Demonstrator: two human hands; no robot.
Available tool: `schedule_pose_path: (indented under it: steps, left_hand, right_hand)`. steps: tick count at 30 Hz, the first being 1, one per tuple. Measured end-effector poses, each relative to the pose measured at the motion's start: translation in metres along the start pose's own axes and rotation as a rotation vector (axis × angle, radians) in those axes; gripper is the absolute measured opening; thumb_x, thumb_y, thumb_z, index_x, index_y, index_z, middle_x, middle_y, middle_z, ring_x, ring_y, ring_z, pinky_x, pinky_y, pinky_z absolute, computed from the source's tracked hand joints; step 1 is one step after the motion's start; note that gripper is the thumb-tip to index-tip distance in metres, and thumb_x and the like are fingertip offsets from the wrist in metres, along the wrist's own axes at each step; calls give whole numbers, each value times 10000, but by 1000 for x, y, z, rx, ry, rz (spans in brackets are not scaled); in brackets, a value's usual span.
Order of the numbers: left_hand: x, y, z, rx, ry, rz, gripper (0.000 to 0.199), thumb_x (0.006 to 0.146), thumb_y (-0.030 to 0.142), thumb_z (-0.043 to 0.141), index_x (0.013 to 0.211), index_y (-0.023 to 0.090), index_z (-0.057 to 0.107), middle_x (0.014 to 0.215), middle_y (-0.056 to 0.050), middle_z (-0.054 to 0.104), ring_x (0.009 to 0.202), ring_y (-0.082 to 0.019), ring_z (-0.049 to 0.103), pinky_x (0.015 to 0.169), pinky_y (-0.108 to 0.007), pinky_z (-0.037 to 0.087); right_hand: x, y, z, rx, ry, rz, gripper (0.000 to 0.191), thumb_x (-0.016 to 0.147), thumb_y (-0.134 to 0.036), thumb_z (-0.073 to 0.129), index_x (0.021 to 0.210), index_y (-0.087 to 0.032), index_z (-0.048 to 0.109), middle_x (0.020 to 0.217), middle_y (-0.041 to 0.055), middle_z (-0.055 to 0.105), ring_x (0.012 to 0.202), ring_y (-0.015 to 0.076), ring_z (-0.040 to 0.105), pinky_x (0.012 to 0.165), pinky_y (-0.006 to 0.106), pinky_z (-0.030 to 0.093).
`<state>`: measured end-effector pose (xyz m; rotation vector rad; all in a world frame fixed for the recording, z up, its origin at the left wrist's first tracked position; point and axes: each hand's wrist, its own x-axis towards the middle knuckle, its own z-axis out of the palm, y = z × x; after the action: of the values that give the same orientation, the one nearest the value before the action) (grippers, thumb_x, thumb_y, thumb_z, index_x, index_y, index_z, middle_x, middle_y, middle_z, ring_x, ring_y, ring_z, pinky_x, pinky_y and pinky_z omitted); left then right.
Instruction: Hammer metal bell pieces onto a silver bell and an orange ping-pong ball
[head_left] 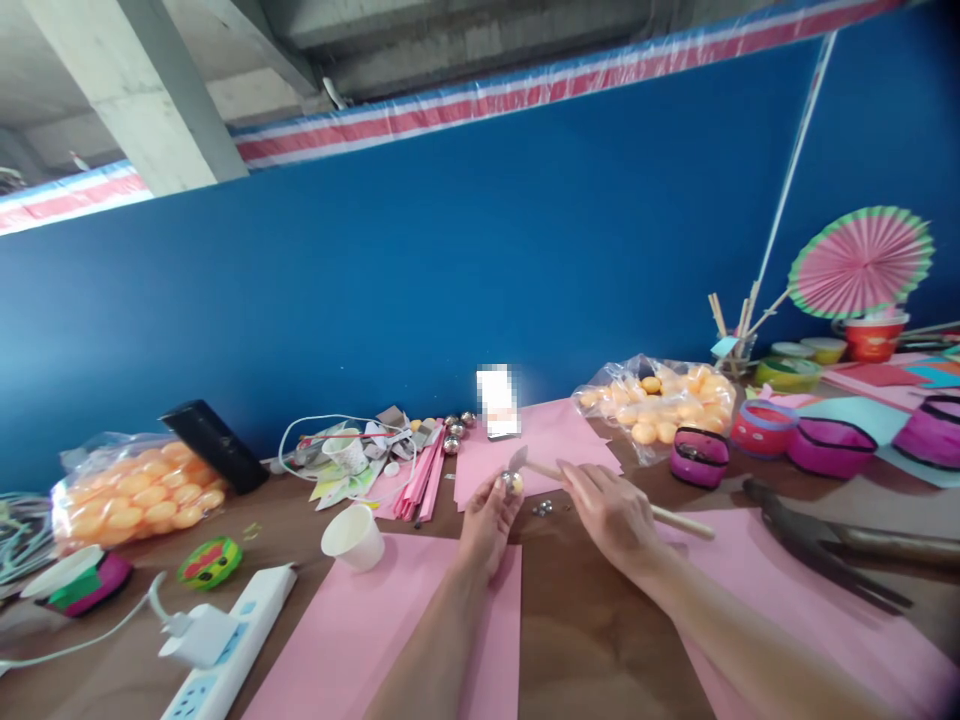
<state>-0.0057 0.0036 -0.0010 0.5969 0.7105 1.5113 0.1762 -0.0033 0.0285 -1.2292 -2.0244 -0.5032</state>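
My left hand pinches a small shiny silver ball with a yellowish patch on its right side. My right hand is closed around a slim wooden-handled tool. The tool's small grey pointed head is at the top of the ball; whether it is a brush or a blade cannot be made out. A few tiny silver pieces lie on the table between my hands. Pink paper lies under my left forearm, and a white paper cup stands at its upper edge.
A bag of orange balls lies at the back right, another bag of orange balls at the left. A claw hammer rests at the right. A power strip lies front left. Several silver balls sit beside a glowing phone.
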Motion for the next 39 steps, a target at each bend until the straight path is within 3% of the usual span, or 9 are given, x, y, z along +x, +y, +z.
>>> schedule_pose_path:
  steps: [13,22,39]
  left_hand:
    - [0,1,2,-8,13,-3,278,697,252,651,948,135,624,827,-66,681,776,-136,634,819,-296,476]
    - [-1,2,4,-17,75,-32,168,701,266,645,792,126,621,774,-52,674,716,-120,627,727,-254,498]
    - [-3,3,7,0,50,-39,203,672,297,667,793,141,622,749,-27,658,664,-89,603,661,-212,461]
  right_hand:
    - [0,-2,0,14,-33,-11,246,881,-246,423,1083,-216,560,756,33,620,716,126,555,615,219,348]
    - [2,3,-3,47,24,49,246,881,-247,420,1081,-206,557,815,31,629,776,129,557,665,215,355]
    - [-1,-2,0,47,-10,36,261,888,-258,405,1097,-215,555,768,29,623,739,121,566,638,206,361]
